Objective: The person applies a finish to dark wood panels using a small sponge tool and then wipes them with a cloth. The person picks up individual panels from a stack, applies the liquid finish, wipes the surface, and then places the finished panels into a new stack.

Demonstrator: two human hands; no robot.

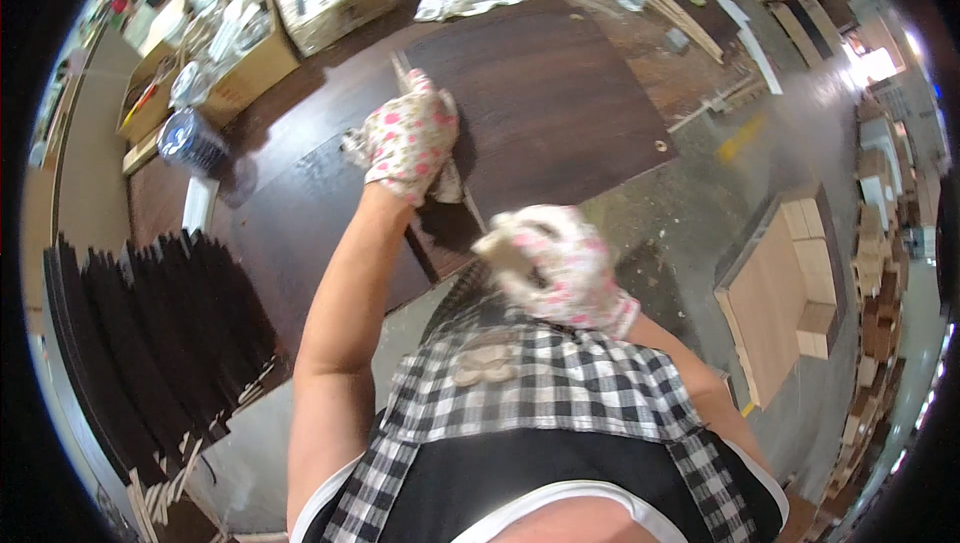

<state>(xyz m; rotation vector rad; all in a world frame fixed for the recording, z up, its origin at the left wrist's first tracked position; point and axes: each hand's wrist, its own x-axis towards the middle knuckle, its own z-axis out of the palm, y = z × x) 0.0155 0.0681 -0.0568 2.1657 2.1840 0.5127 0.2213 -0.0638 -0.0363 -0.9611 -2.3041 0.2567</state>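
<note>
1. The left hand (410,138), in a white glove with pink spots, presses flat on a pale rag (445,181) at the near edge of a dark wood panel (545,93), which lies on the bench (300,123) toward 12 o'clock from the body.
2. Its grip is spread, palm down, fingers pointing to 12 o'clock, closed on nothing; the arm reaches out nearly straight.
3. The right hand (555,263), gloved the same, hovers lower, at about 5 o'clock from the left hand. It is blurred, so I cannot tell whether its grip is closed around anything.
4. A thin strip (425,168) runs under the left hand along the panel's edge.
5. To wipe well, I judge the palm should stay flat, pressure even, strokes following the edge so the rag does not bunch.
6. A stack of dark slats (150,343) stands at 9 o'clock; pale wood blocks (790,293) lie at 3 o'clock.
</note>
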